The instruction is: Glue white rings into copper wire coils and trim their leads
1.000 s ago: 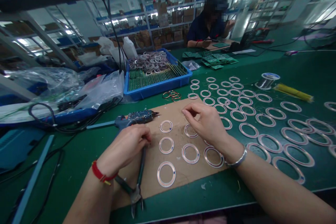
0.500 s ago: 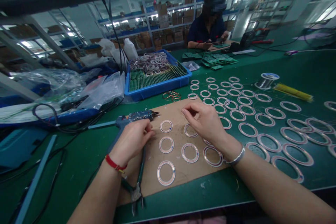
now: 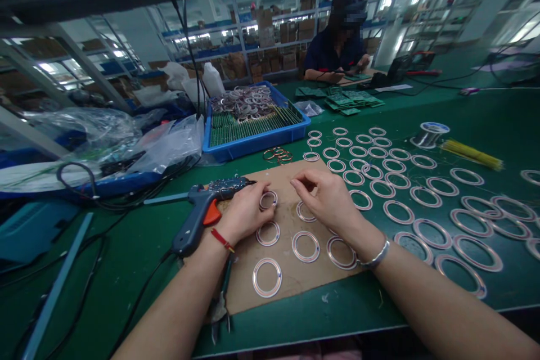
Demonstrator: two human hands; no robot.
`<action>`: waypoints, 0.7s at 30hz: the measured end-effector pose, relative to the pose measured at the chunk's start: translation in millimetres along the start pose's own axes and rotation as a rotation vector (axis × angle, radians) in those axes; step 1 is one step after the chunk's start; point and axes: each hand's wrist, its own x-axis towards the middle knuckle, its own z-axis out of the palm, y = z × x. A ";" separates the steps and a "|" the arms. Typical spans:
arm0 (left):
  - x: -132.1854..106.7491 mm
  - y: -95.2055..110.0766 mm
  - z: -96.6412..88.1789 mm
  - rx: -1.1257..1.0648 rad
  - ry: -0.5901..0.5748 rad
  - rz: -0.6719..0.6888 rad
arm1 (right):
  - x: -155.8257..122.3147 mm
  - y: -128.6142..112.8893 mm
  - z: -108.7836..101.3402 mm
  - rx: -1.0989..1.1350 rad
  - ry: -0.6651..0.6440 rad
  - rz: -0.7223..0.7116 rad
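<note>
The left hand [image 3: 247,212] has slid forward off the pliers [image 3: 219,310], which now lie under its forearm. Its fingertips rest on a coil ring [image 3: 269,200], though I cannot tell whether they grip it. The right hand [image 3: 333,198] has barely moved. Its thumb and forefinger are pinched together just right of that ring, on something too fine to see. The work has passed from tool to ring. Both hands hover over the cardboard sheet [image 3: 295,287], with the glue gun [image 3: 205,209] just left of the left hand.

Red cord [image 3: 220,239] at left hand's [image 3: 247,211] wrist, silver bangle [image 3: 373,256] at right hand's [image 3: 333,199].
</note>
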 end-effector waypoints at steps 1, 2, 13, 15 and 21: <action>-0.3 3.5 -1.1 -0.033 0.075 -0.009 | -0.5 -1.7 1.0 0.069 -0.033 0.048; -0.9 7.9 -2.0 -0.085 0.159 -0.012 | -1.0 -3.8 2.7 0.183 -0.086 0.111; -18.1 33.9 -5.1 -0.619 0.255 -0.130 | -3.3 -16.4 16.8 0.964 -0.254 0.481; -19.7 32.3 -7.3 -0.740 0.197 -0.183 | -3.2 -17.5 14.8 0.936 -0.239 0.459; -24.0 26.3 -11.9 -0.817 0.144 -0.202 | -3.5 -22.3 11.7 0.880 -0.266 0.448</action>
